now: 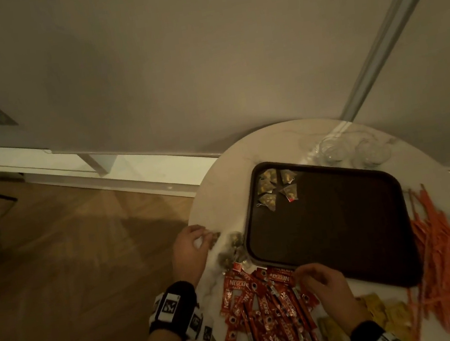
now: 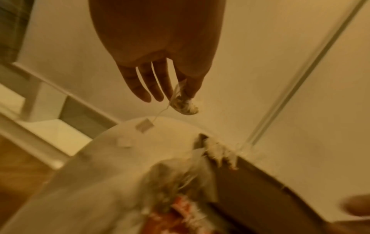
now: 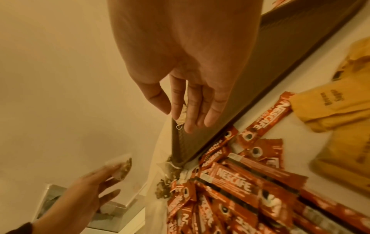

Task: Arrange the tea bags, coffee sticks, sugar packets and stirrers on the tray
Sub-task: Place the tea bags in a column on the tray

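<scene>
A dark brown tray (image 1: 328, 227) lies on a round white table (image 1: 220, 188). Several pyramid tea bags (image 1: 276, 189) sit in the tray's far left corner. My left hand (image 1: 199, 240) hovers left of the tray and pinches one tea bag (image 2: 186, 106) between thumb and forefinger, with its string and paper tag (image 2: 144, 125) dangling. More loose tea bags (image 1: 233, 246) lie by the tray's left edge. My right hand (image 1: 306, 275) hangs with relaxed fingers (image 3: 188, 114) above the red coffee sticks (image 1: 268, 310) at the tray's near left corner, holding nothing.
Orange stirrers (image 1: 443, 248) are heaped right of the tray. Yellow sugar packets (image 1: 385, 312) lie at the table's near side. Clear glasses (image 1: 346, 149) stand behind the tray. A wall runs close behind the table, and wooden floor lies to the left.
</scene>
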Action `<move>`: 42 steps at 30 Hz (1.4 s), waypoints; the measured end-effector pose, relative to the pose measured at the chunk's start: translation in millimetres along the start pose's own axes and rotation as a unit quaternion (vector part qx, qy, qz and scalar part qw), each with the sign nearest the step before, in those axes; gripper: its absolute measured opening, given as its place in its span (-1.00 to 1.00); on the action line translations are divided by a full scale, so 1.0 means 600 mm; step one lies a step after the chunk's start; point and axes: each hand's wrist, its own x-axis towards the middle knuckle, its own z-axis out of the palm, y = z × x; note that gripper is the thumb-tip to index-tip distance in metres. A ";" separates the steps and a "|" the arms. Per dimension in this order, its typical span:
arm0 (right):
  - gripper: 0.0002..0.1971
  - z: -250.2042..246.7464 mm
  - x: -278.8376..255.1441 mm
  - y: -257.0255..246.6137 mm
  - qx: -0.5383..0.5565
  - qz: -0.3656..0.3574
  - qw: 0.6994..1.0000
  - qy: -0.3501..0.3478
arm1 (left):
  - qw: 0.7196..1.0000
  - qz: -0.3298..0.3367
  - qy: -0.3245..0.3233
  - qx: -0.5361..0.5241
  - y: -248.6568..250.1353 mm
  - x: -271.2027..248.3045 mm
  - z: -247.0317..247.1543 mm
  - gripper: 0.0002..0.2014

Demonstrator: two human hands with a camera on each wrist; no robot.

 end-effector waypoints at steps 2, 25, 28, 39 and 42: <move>-0.80 0.008 -0.001 -0.013 0.023 0.007 1.000 -0.010 | 0.999 0.022 0.006 -0.046 0.031 -0.025 -0.008 -0.96; -0.84 0.026 -0.063 -0.074 0.176 0.045 0.969 -0.164 | 0.936 -0.054 -0.196 -0.286 0.166 -0.154 0.011 -0.94; -0.84 0.015 -0.065 -0.068 0.197 0.064 0.968 -0.143 | 0.925 -0.083 -0.185 -0.322 0.156 -0.152 0.011 -0.97; -0.81 0.001 -0.061 -0.065 0.288 0.116 0.945 -0.099 | 0.934 0.005 -0.173 -0.313 0.170 -0.173 0.033 -0.86; -0.79 0.001 -0.060 -0.075 0.343 0.120 0.925 -0.108 | 0.938 0.053 -0.194 -0.282 0.172 -0.183 0.044 -0.87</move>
